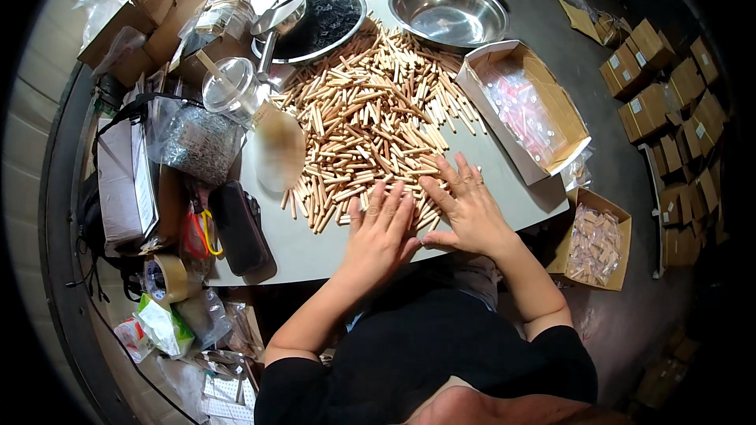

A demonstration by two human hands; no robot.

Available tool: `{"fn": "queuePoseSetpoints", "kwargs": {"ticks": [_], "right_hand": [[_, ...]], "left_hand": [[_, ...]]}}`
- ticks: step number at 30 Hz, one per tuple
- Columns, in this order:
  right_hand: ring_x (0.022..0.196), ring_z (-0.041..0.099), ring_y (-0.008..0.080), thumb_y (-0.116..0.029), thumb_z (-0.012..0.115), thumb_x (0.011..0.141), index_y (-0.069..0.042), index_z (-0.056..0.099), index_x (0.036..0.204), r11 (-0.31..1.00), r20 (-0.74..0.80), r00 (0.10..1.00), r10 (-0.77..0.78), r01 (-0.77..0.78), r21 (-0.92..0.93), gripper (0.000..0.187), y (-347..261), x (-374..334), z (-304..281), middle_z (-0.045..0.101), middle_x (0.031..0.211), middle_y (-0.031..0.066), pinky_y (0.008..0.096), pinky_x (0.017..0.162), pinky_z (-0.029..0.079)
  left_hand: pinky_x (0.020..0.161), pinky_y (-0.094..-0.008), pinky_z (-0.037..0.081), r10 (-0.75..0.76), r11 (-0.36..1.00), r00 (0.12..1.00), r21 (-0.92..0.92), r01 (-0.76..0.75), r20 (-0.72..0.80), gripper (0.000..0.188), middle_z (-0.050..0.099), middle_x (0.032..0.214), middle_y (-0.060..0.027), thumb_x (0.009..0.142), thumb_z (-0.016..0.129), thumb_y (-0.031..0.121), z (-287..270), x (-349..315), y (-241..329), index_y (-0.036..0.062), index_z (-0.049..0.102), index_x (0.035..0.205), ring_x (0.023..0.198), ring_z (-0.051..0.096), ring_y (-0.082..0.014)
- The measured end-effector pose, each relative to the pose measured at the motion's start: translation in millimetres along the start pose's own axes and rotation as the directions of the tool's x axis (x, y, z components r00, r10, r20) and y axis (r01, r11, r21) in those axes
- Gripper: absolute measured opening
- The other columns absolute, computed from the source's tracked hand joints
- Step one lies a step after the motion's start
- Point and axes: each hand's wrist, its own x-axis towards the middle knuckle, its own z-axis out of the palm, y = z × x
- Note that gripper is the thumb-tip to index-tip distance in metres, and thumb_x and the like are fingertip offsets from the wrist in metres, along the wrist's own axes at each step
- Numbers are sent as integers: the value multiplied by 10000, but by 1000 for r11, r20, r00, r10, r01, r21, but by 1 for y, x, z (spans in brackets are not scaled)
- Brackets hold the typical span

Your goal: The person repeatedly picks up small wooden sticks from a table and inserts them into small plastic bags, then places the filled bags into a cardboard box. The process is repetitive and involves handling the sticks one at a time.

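A large heap of short wooden dowels (362,122) covers the middle of the grey table (307,256). At its near edge lies my left hand (382,228), palm down with the fingers stretched out over the closest sticks. Just to its right, my right hand (470,216) rests likewise on the heap's near right edge, fingers spread. The two thumbs come close together near the table's front edge. Neither hand grips anything; what lies under the palms is hidden.
Behind the heap are a metal bowl of dark pieces (327,20) with a metal scoop (269,43), and a shiny metal basin (449,12). An open carton (567,118) stands right. At left are a lidded plastic cup (228,86), a black phone (239,228) and scissors (206,230).
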Motion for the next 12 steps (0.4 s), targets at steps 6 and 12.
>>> {"fn": "queuePoseSetpoints", "kwargs": {"ticks": [6, 12], "right_hand": [[1457, 163, 466, -737, 659, 717, -205, 317, 1531, 995, -66, 995, 68, -73, -63, 1031, -6, -1, -3, 201, 1602, 152, 652, 1124, 202], [1476, 105, 461, -718, 709, 691, -186, 223, 1565, 975, -57, 973, 222, -222, 11, 1133, 0, -19, -1, 150, 1616, 161, 649, 1136, 168]], "left_hand": [[1148, -635, 29, -182, 983, 983, 33, 181, 35, 1074, 233, 1605, -176, 768, 584, 746, -13, 12, -25, 24, 311, 1514, 1506, 95, -395], [1136, -655, -27, -44, 994, 991, 104, 31, 124, 1038, 229, 1618, -139, 779, 512, 797, -4, -2, -8, 110, 324, 1533, 1517, 71, -377]]}}
